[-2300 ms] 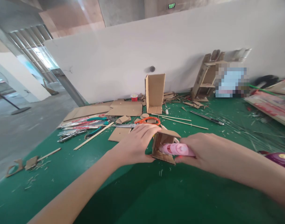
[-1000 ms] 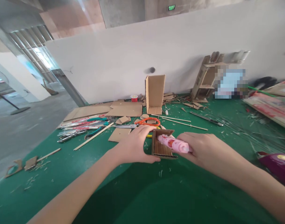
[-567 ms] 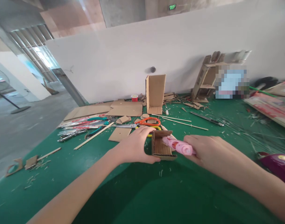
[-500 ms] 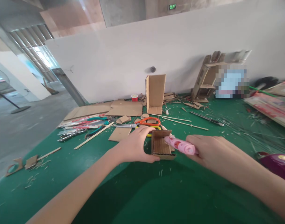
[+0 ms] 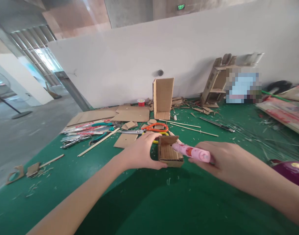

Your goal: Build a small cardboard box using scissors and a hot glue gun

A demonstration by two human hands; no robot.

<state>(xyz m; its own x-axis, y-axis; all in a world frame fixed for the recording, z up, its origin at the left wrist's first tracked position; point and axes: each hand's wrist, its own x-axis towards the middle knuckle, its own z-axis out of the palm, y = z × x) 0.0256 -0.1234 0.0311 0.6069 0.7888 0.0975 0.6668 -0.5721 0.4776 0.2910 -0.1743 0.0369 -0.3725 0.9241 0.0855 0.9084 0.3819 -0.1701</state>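
My left hand grips a small cardboard box by its left side, thumb at the near edge and fingers at the far one. The box is open at the top and toward the right. In my right hand is a pink glue gun, its fingers closed round the handle. The gun's front end points left, over the right part of the box; its tip is hard to make out. Just behind the box lie scissors with orange handles and another tool with yellow handles, partly hidden.
A tall cardboard piece stands at the back of the green table. Pliers, flat cardboard, wooden sticks and a red spool lie around. At right are a utility knife, a cardboard structure and a purple object.
My right hand has drawn the glue gun back to the right, out of the box's inside. The box has tipped slightly, showing more of its near wall; my left hand keeps its hold.
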